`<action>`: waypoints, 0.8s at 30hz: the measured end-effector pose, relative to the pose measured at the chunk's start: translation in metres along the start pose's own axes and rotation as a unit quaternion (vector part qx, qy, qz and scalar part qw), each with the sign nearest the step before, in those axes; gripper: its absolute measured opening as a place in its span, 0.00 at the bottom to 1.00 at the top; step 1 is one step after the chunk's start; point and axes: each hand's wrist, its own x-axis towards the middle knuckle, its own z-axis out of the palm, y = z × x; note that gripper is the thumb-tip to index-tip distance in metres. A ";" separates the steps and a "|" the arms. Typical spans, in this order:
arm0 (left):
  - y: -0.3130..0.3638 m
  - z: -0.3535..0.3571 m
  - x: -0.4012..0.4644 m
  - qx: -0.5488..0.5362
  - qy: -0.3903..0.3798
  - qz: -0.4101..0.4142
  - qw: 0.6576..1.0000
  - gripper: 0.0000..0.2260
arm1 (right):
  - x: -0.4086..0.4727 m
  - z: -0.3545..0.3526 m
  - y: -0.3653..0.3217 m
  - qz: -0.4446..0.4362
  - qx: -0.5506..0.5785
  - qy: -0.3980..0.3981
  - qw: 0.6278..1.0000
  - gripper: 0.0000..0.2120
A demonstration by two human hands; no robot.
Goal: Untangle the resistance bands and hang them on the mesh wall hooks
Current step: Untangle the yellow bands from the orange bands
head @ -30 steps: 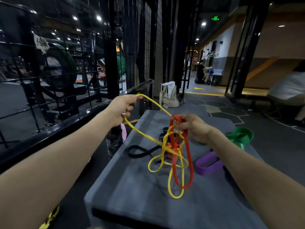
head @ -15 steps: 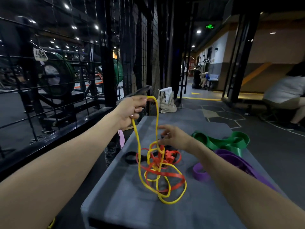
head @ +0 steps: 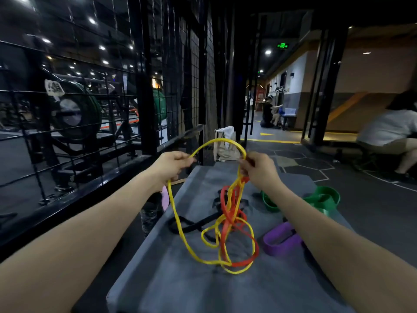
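Untangling: left hand [head: 171, 164] and right hand [head: 257, 168] pinch the yellow band [head: 180, 224], arched at 12 o'clock; next, free the red band [head: 228, 227].

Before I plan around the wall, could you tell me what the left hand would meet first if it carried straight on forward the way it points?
Probably the black mesh wall beyond the grey bench. The left hand, gripping the yellow band, has nothing nearer ahead, though depth is unclear.

Yellow band [head: 178, 224], red-orange band [head: 225, 231], black band [head: 194, 224], green band [head: 325, 199], purple band [head: 279, 241], grey bench top [head: 198, 285].
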 end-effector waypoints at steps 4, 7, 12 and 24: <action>-0.017 0.011 -0.003 0.093 -0.031 0.004 0.995 0.03 | 0.002 -0.015 0.009 0.013 0.019 0.071 0.997 0.16; -0.028 0.026 -0.007 0.102 -0.041 -0.006 0.994 0.03 | 0.000 -0.016 0.016 0.027 0.034 0.054 0.998 0.15; -0.034 0.072 -0.004 0.059 -0.076 -0.013 0.995 0.02 | -0.007 -0.009 0.025 0.048 0.049 0.030 0.997 0.15; -0.020 0.126 0.014 0.237 -0.079 0.030 0.968 0.12 | -0.016 -0.033 0.041 0.032 0.071 0.016 0.997 0.09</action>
